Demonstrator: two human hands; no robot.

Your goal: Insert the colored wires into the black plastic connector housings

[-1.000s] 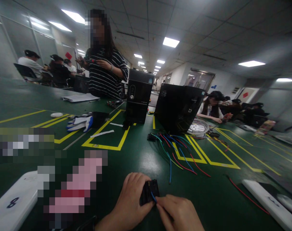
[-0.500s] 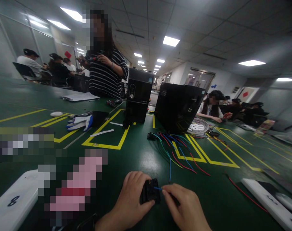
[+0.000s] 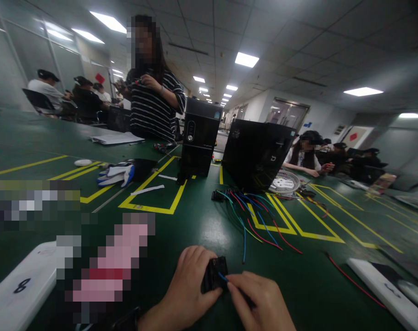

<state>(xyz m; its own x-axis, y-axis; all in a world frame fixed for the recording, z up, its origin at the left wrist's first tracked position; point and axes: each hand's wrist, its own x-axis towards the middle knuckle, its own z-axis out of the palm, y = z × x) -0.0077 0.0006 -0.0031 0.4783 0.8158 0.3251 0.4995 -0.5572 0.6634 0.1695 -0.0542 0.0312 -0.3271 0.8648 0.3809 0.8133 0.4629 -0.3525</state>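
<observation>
Near the front of the green table, my left hand (image 3: 191, 285) is wrapped round a small black block (image 3: 218, 271) and holds it from the left. My right hand (image 3: 257, 294) pinches a short blue wire (image 3: 223, 276) between thumb and fingertips, with its far end against the top of the block. Whether that end is inside a hole cannot be made out. Beyond my hands lies a bundle of red, blue and green wires (image 3: 250, 207), beside another black block (image 3: 217, 196).
Two black computer cases (image 3: 201, 138) stand at the back centre. White-blue gloves (image 3: 115, 175) lie left. White numbered devices (image 3: 26, 280) flank both sides, and a loose red wire (image 3: 353, 280) lies right. A person in a striped top (image 3: 154, 101) stands across the table.
My right hand has shifted slightly left, closer to the black block, and less of the blue wire shows between fingers and block. My left hand keeps its hold.
</observation>
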